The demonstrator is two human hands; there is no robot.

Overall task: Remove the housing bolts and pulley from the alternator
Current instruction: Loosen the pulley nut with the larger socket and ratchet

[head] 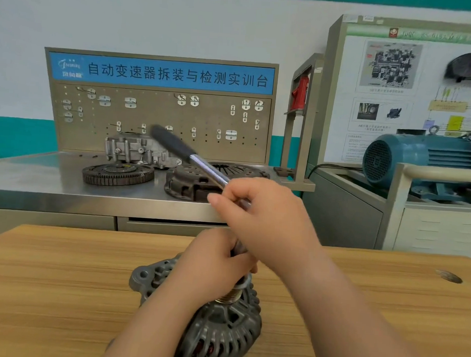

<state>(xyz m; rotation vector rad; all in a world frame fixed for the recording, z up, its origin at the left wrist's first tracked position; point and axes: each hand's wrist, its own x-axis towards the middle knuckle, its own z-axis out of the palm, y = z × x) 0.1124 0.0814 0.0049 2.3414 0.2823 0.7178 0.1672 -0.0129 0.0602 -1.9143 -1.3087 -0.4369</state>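
A grey alternator (221, 330) stands on the wooden table (60, 278) with its grooved pulley (229, 296) pointing up. My left hand (213, 261) grips the socket end of a ratchet wrench just above the pulley and hides the nut. My right hand (265, 215) holds the wrench's chrome shaft. Its black-gripped handle (173, 142) slants up and to the left, blurred. Housing bolts cannot be made out.
Behind the table stands a steel bench (38, 179) carrying a toothed flywheel (117, 173), a clutch cover (193, 184) and an aluminium casting (137, 150). A pegboard (161, 120) backs it. A blue electric motor (418, 160) sits at right. Small dark objects lie at the table's right edge (449, 276).
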